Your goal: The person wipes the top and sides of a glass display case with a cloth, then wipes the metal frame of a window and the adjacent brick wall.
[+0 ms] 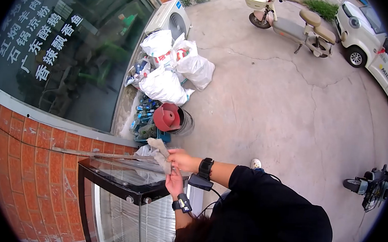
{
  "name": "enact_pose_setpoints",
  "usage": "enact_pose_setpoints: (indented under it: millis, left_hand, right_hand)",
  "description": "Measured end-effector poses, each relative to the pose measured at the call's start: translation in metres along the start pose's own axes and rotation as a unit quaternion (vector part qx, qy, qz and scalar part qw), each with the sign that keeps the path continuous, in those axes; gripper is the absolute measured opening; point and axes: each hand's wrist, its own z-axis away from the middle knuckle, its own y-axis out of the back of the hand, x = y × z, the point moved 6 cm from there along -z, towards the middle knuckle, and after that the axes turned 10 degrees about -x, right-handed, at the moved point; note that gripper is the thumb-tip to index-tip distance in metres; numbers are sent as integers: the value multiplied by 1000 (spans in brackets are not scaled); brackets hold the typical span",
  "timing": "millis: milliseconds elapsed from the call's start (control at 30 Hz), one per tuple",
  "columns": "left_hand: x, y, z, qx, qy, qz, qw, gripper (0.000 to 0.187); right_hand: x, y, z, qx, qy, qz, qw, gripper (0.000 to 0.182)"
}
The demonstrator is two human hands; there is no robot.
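Both closed, my right hand [181,159] and left hand [174,183] pinched a pale cloth [161,156] near the corner of the glass-topped cabinet [113,185]; seemingly light and limp, best gripped where bunched

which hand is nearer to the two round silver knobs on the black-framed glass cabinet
Left. In the image, the left hand is above and to the right of the round silver knobs; the right hand is farther up, at the beige cloth-like strip.
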Motion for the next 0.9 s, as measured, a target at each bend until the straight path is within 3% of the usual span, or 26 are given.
enact_pose_setpoints:
  millis: [133,233,300,533,667,833,900]
  left_hand:
    - [-50,9,-49,19,29,-141,989,34]
    - [-85,19,-79,36,59,-234,970,33]
    - [-103,15,-98,35,84,-231,969,33]
    - [-135,-25,-175,58,66,-358,930,36]
    - [-135,-34,-233,-1,76,-406,911,31]
    - [-137,-43,-319,-10,93,-485,870,34]
    - [-138,-53,-353,-11,114,-450,886,34]
  right_hand:
    - [-100,26,58,56,126,20,990,35]
    - [-146,58,100,83,118,-6,990,34]
    - [-170,62,118,87,155,-95,979,29]
    - [-242,83,103,161,200,19,966,25]
    - [-282,103,91,208,256,21,944,28]
    - [-332,131,82,309,276,41,909,27]
    - [-354,144,75,374,281,94,879,27]
